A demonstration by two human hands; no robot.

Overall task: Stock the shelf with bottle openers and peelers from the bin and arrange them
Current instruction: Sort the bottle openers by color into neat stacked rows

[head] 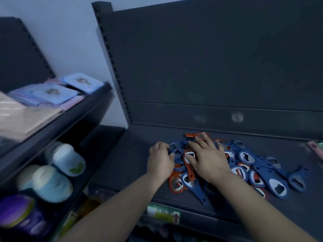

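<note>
A heap of blue and orange bottle openers (244, 172) lies on the dark shelf (132, 165). My left hand (160, 159) sits at the heap's left edge, its fingers curled round a blue opener (174, 151). My right hand (206, 159) lies flat over the heap with fingers spread, touching an orange opener (189, 165). An orange peeler (195, 135) lies at the back of the heap, just beyond my right fingertips.
A pink and green item (316, 151) lies at the shelf's far right. The neighbouring rack on the left holds flat packets (52, 93) above and jars (52, 182) below. A price label (164, 213) is fixed to the shelf's front edge.
</note>
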